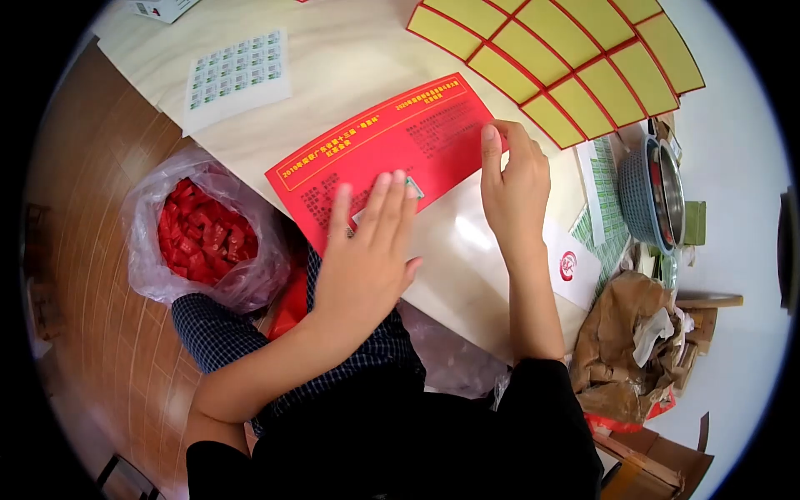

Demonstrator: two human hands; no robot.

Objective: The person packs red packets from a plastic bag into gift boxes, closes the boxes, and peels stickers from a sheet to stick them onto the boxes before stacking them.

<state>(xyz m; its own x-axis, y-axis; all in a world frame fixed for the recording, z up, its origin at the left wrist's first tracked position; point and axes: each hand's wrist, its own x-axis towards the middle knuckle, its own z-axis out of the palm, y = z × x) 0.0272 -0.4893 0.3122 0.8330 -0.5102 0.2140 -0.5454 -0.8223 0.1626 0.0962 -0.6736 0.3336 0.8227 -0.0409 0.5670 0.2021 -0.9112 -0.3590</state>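
Note:
A red printed card (350,158) with yellow and black lettering lies slantwise on the pale table. My left hand (367,250) rests flat across its lower edge, fingers stretched out. A small white-and-green sticker (414,187) shows beside those fingertips, partly hidden beneath them. At the card's right end, my right hand (518,179) is closed, thumb on top and the other fingers bent at the edge. What lies under the right fingers is hidden. Farther up on the left is a white sheet (237,75) bearing rows of small green labels.
Yellow boxes with red edges (554,50) stand in rows at the top right. A plastic bag (150,242) of red wrappers (204,225) sits left of the table. Right of the table are a blue basket (635,200), a metal bowl (672,196) and crumpled brown paper (612,342).

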